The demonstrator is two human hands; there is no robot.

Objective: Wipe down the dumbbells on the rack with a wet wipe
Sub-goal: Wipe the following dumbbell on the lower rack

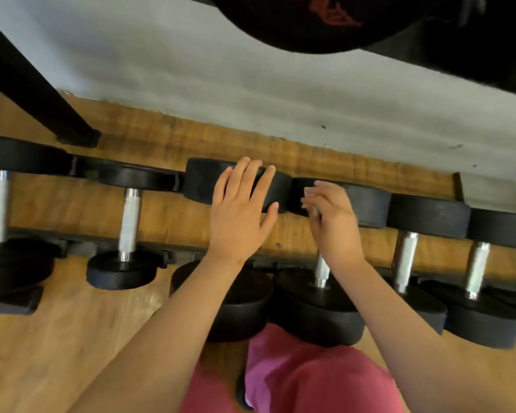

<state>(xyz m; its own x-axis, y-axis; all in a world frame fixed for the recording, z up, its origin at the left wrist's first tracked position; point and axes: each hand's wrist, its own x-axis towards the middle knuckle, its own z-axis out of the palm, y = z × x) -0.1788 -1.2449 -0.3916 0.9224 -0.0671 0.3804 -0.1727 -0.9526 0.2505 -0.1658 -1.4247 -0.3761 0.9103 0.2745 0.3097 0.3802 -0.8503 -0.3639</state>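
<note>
Nearest: red clothing at bottom edge, both forearms reaching out over the low rack. Row of dumbbells sits across it, chrome handles pointing away from camera. Left hand lies flat, fingers apart and straight, on the far head of the middle dumbbell, bracing, not gripping. Right hand is over the neighbouring dumbbell, fingers curled, motion-blurred. Pale scrap there is probably the wet wipe, but can't tell if it's clamped. Progress, my read: mid-row, wiping in hand. No wet sheen anywhere, so can't say which are done; dumbbells both sides could be pending. Beyond: wooden floor, wall.
</note>
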